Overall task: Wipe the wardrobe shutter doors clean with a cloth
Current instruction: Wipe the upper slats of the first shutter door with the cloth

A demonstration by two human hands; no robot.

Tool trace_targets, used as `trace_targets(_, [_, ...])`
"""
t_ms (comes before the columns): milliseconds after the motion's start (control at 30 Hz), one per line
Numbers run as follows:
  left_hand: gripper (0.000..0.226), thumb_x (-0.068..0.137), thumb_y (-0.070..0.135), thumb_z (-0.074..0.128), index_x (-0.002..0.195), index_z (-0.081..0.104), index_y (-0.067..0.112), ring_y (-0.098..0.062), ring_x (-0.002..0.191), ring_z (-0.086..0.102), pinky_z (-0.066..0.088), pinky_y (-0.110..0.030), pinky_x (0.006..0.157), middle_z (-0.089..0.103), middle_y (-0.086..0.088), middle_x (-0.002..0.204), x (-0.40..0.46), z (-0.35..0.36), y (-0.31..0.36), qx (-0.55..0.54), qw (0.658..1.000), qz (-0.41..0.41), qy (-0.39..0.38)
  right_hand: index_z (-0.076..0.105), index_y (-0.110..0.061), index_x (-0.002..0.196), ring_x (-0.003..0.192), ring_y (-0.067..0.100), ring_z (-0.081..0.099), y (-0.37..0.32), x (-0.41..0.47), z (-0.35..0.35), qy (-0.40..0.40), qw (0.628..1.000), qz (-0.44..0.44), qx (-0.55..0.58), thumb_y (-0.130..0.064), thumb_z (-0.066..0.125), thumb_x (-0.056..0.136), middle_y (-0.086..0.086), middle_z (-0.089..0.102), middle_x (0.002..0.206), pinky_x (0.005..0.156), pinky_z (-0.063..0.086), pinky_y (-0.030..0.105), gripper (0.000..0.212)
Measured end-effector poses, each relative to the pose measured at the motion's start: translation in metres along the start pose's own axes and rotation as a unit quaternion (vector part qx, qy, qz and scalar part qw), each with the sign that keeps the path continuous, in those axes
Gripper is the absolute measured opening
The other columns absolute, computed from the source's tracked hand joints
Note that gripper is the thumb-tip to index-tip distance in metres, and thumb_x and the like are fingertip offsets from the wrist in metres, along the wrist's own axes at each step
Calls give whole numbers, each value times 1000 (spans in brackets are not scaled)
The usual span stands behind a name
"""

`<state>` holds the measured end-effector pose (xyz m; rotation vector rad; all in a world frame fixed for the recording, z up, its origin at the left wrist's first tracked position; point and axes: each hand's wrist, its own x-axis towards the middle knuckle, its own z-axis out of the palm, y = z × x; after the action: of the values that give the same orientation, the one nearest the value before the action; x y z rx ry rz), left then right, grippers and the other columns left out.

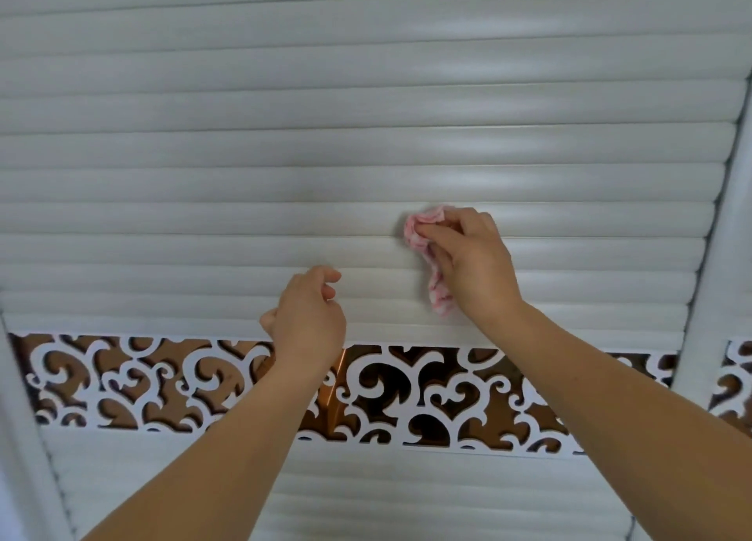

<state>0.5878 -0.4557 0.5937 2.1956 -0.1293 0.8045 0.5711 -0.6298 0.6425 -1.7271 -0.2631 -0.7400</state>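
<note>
Wiping is under way on the upper shutter door [366,150], its slats running level from the left frame edge to the right frame post [716,256]. Right hand [468,256] holds one pink-and-white cloth [423,231], the grip clamped on it: thumb and fingers bunch the wad against a slat, and a loose tail hangs below the palm. Cloth lies at the fingertip side of that hand, toward the door's middle; the slat's long axis runs left-right, so the coming stroke likely follows it sideways, with more untouched slat to the left. Left hand [309,312] is lower, just above the fretwork band [162,382], fingers loosely curled and holding nothing; whether it touches the door cannot be told. Right hand is the nearer to the cloth. Count: one cloth, two hands, one fretwork band, slatted panels above and below it.
</note>
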Motion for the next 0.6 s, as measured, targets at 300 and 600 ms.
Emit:
trace_targets(300, [35,92,6,45,118,54,29,-5,87,46,23,-28,83,50,14,94,-7,-5,-34,32,999,-11,-9,66,-20,100,92,22,55,63,-4,62,-30,866,-302,-398,-10,71,81,4,59,104,68,56,39,22])
trace_targets(600, [35,94,9,44,120,53,29,-11,94,51,20,-28,83,53,10,98,4,-11,-57,52,998,-16,-33,66,-25,94,74,23,65,50,-2,42,-61,805,-357,-470,-18,77,76,-4,57,100,54,58,42,21])
